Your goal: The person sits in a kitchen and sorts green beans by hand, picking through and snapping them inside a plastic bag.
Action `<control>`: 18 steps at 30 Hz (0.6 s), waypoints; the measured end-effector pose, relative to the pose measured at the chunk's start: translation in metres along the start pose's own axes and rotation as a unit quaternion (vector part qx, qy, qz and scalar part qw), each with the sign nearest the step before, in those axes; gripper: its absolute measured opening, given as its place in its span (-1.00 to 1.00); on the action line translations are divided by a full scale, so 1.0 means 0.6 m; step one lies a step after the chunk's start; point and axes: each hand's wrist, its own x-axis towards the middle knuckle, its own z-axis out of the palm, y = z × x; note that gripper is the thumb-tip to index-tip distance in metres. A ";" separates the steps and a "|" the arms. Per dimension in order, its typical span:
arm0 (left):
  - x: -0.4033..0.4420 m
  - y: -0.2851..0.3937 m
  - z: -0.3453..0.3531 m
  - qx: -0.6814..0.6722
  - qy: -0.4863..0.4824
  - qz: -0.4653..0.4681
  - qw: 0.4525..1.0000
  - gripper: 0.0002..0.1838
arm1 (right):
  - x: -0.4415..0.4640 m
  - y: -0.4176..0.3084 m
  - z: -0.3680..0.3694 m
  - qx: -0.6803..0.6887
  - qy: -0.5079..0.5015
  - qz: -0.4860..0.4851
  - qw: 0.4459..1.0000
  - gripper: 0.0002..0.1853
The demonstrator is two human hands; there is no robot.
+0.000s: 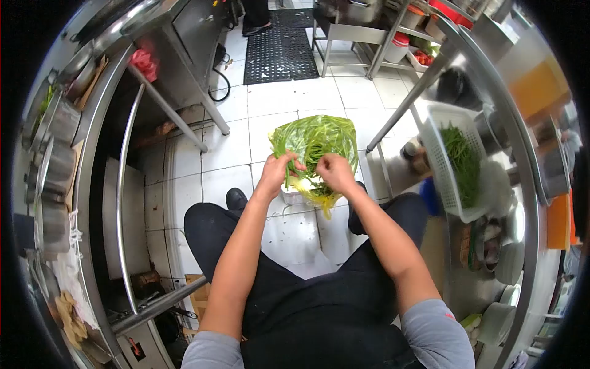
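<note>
A clear plastic bag (332, 127) full of long green stalks stands open between my feet, over a whitish container (291, 197) partly hidden beneath it. My left hand (275, 174) is closed around a small bunch of green stalks (279, 149) at the bag's left side. On the right, my right hand (335, 173) has its fingers curled together at the greens inside the bag; what they pinch is too small to make out. Yellowish leaves (326, 202) hang at the bag's near edge.
A white perforated basket (435, 161) of cut greens sits on the steel shelving at right. Steel table legs (393, 123) flank the bag. Pots (58, 166) line the left counter. Beyond lies a black mat (279, 55), with a person's dark shoe (257, 29) beside it.
</note>
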 end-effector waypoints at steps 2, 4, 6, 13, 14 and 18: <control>0.003 -0.006 0.006 -0.004 -0.034 -0.004 0.999 -0.83 | -0.001 -0.010 -0.031 0.082 0.011 0.028 0.996 -0.84; 0.013 -0.024 0.012 0.032 -0.055 -0.002 0.998 -0.85 | -0.006 -0.022 -0.056 0.138 -0.004 0.071 0.988 -0.87; 0.009 -0.025 0.035 0.071 -0.079 -0.001 0.994 -0.86 | -0.012 -0.030 -0.070 0.163 -0.019 0.067 0.984 -0.88; -0.002 -0.021 0.041 0.429 -0.063 0.110 0.894 -0.79 | -0.024 -0.044 -0.080 0.141 -0.063 0.019 0.988 -0.87; -0.006 -0.014 0.042 0.473 -0.068 0.113 0.871 -0.79 | -0.024 -0.043 -0.078 -0.004 -0.052 -0.067 0.996 -0.86; 0.000 -0.037 0.031 0.373 -0.067 0.123 0.917 -0.80 | -0.015 -0.030 -0.049 -0.059 0.049 -0.060 0.995 -0.88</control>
